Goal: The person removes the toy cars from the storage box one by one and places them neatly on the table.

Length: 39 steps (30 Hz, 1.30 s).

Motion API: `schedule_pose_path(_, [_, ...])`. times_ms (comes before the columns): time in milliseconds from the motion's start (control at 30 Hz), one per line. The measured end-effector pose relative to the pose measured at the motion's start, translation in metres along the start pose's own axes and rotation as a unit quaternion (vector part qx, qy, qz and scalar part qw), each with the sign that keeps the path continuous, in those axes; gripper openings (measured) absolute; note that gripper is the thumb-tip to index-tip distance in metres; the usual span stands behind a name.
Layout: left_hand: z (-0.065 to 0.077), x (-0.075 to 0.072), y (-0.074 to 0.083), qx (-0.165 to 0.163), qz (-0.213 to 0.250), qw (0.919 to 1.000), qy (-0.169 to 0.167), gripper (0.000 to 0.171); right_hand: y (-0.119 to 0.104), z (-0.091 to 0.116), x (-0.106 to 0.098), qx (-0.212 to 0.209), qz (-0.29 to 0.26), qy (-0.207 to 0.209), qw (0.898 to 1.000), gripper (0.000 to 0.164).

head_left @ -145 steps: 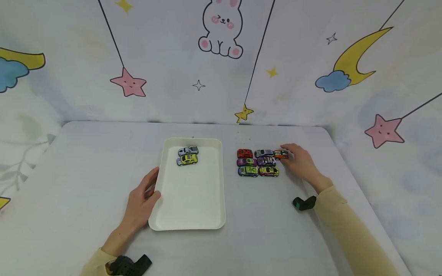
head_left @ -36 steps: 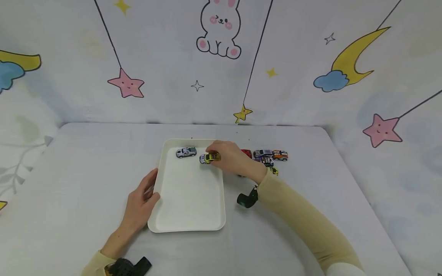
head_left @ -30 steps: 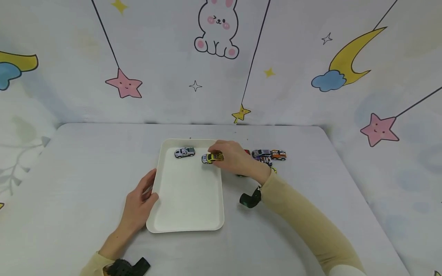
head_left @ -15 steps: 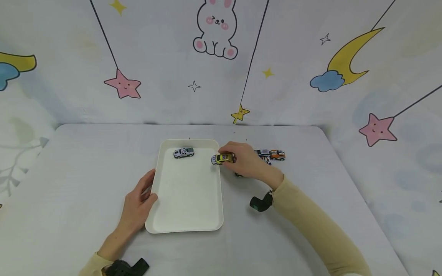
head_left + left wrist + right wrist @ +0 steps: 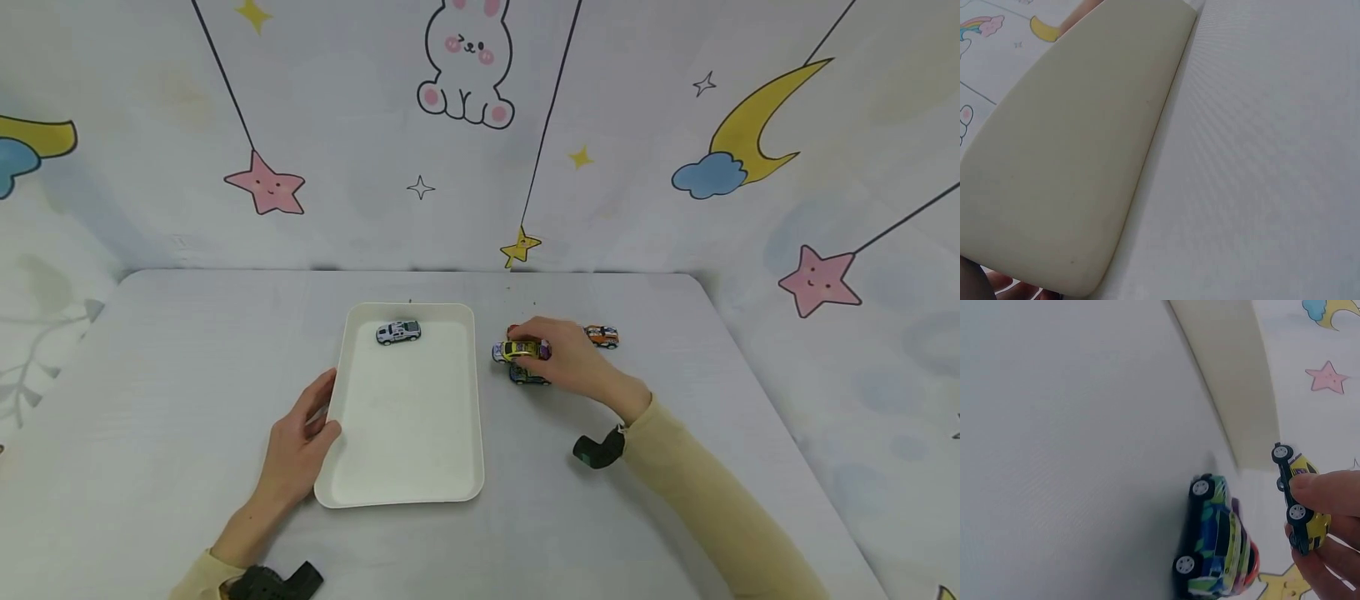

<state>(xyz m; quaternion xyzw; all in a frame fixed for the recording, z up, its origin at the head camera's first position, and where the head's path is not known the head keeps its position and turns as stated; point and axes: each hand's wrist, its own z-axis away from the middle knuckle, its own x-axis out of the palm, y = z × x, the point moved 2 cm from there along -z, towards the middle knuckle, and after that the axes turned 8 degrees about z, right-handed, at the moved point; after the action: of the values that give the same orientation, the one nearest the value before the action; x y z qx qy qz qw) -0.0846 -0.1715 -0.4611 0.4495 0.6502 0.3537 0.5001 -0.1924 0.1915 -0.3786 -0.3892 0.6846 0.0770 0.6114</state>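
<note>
My right hand [image 5: 573, 360] pinches a yellow toy car [image 5: 517, 352] between thumb and fingers, over the group of toy cars to the right of the tray. In the right wrist view the yellow toy car [image 5: 1297, 512] is raised, wheels toward the camera, beyond a blue-green toy car [image 5: 1213, 540]. My left hand [image 5: 298, 446] rests against the left side of the white tray [image 5: 405, 500], thumb over its rim. One silver toy car [image 5: 398, 332] sits near the tray's far end. In the left wrist view the tray wall [image 5: 1079, 150] hides most of that hand.
Near my right hand are an orange toy car [image 5: 602, 337] and a blue-green one; a red car shows only partly, and the hand covers others. A white cloth covers the table [image 5: 187, 367]. Behind it hangs a backdrop [image 5: 360, 125] printed with stars and a rabbit.
The yellow car has been taken out of the tray and carried right, over the car group, in my right hand. The silver car stays in the tray; my left hand keeps its place.
</note>
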Motion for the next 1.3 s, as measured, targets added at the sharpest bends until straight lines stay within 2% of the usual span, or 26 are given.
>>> schedule_pose_path(200, [0.001, 0.000, -0.001, -0.002, 0.004, 1.0000, 0.002, 0.065, 0.014, 0.014, -0.008, 0.028, 0.008, -0.001, 1.000, 0.033])
schedule_pose_path(500, [0.000, 0.000, 0.000, -0.006, 0.003, 1.0000, 0.001, 0.065, 0.045, 0.040, -0.021, 0.072, 0.010, 0.011, 0.997, 0.034])
schedule_pose_path(733, [-0.001, 0.000, -0.001, -0.002, 0.002, 1.0000, 0.001, 0.065, 0.065, 0.056, -0.032, 0.076, 0.017, 0.054, 0.995, 0.035])
schedule_pose_path(1067, [-0.002, 0.000, -0.002, -0.001, 0.014, 0.9999, -0.003, 0.063, 0.086, 0.072, -0.037, 0.079, 0.049, 0.090, 0.992, 0.036])
schedule_pose_path(1300, [-0.002, -0.001, -0.002, -0.004, 0.015, 0.9999, -0.003, 0.064, 0.094, 0.082, -0.036, 0.088, 0.066, 0.101, 0.989, 0.033])
